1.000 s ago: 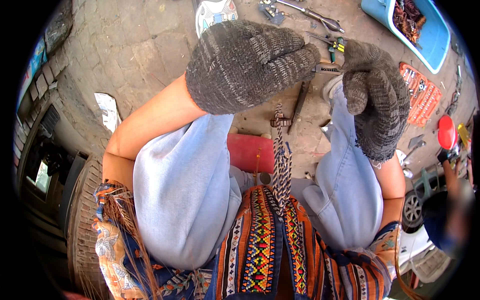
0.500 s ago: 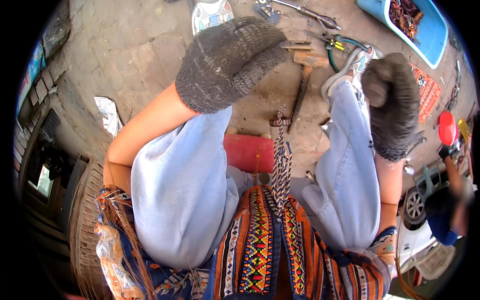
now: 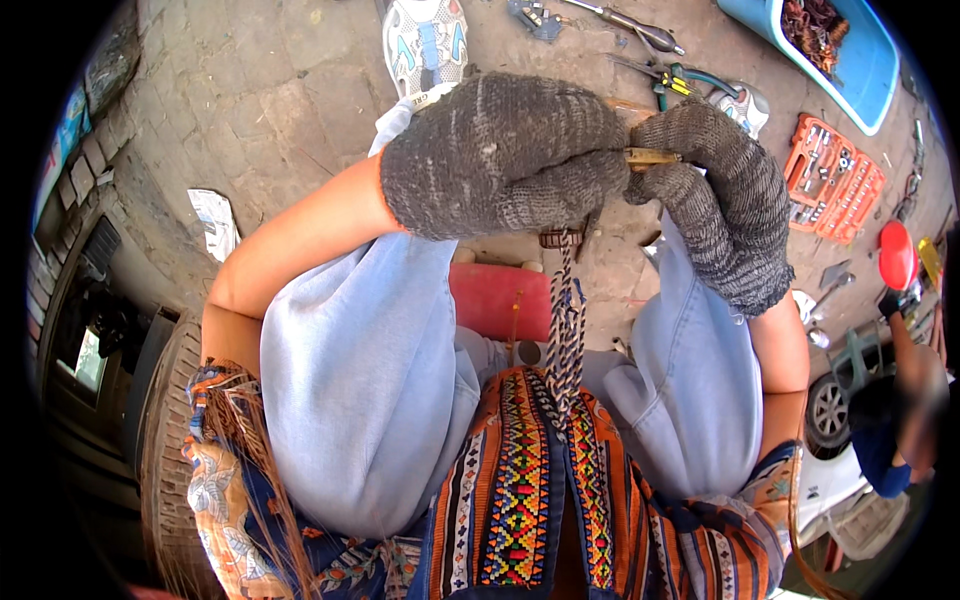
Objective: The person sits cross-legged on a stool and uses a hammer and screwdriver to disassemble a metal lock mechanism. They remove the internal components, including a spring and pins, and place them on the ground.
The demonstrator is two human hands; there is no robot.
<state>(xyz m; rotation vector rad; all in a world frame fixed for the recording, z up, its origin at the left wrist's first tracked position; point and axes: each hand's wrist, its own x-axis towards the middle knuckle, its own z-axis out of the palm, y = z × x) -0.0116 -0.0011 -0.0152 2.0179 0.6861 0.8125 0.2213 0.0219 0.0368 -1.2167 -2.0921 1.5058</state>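
Note:
My left hand (image 3: pixel 510 155), in a dark grey knit glove, is closed in front of my knees. A small narrow tan piece (image 3: pixel 652 157) juts from its fingers; half a second ago it showed a dark bristly edge, like a small brush. Most of it is hidden in the glove. My right hand (image 3: pixel 715 190), gloved alike, meets the left hand from the right. Its fingers and thumb curl round the piece's projecting end. Beneath the hands lies a hammer (image 3: pixel 590 232), largely covered, with part of its handle showing.
Pliers (image 3: pixel 672 80) and a screwdriver (image 3: pixel 650 36) lie ahead on the paved ground. A blue bin (image 3: pixel 868 75) with reddish-brown scrap stands far right, near an open orange socket set (image 3: pixel 835 180). A red cylinder (image 3: pixel 498 303) lies between my legs. Another person (image 3: pixel 890 430) is at right.
My right hand has swung left and inward from beside my right knee to the piece in my left hand. The left hand has come slightly nearer and right. The socket set is now uncovered.

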